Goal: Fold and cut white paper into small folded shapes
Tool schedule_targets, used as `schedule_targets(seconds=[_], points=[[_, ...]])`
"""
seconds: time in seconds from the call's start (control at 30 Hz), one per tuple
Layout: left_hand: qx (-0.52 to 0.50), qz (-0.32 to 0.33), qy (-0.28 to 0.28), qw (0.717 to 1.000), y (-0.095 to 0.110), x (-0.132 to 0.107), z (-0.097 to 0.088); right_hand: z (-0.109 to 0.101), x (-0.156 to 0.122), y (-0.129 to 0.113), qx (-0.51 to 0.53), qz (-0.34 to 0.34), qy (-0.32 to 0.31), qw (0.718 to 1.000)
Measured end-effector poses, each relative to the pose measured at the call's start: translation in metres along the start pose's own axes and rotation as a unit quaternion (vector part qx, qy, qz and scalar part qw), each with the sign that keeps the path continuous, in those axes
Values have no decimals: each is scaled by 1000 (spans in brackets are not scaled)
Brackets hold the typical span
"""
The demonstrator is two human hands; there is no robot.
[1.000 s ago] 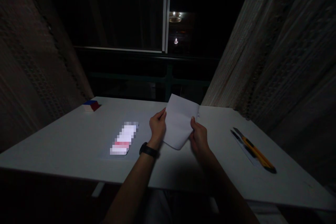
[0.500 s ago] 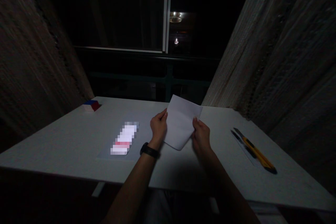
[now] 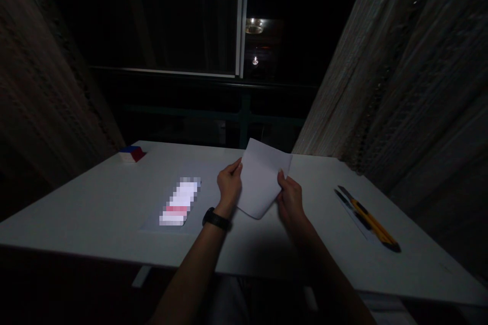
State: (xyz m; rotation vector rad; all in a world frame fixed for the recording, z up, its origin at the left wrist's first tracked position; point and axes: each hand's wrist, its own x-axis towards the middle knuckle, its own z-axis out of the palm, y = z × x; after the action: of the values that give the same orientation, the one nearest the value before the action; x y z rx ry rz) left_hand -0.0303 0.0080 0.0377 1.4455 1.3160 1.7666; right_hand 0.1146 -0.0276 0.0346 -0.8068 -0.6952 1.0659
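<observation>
A white sheet of paper (image 3: 262,175) is held up, tilted, above the middle of the table. My left hand (image 3: 230,183) pinches its left edge between thumb and fingers; a dark watch sits on that wrist. On the opposite edge, my right hand (image 3: 290,194) grips the paper with the thumb on its face and the fingers behind, out of sight. The sheet looks slightly bent, and its lower edge comes to a blunt corner. Whatever is on its far side is hidden.
Left of my hands, a lit phone (image 3: 180,202) with a blurred screen lies on a pale sheet (image 3: 152,223). A red, blue and white cube (image 3: 131,154) sits at the white table's (image 3: 95,208) far left. A yellow utility knife (image 3: 371,221) lies at right. Curtains (image 3: 354,61) flank the dark window.
My right hand has shifted very slightly left along with the paper's right edge. Both hands keep their hold; the things on the table stay put.
</observation>
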Motion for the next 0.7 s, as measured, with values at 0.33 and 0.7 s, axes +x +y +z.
schedule_targets(seconds=[0.33,0.7], points=[[16,-3,-11,1000,-3,0,0,2,3,-7,13,3,19,1000],[-36,-15,37,999,-8,1,0,-5,-1,-4,-98,63,0,993]])
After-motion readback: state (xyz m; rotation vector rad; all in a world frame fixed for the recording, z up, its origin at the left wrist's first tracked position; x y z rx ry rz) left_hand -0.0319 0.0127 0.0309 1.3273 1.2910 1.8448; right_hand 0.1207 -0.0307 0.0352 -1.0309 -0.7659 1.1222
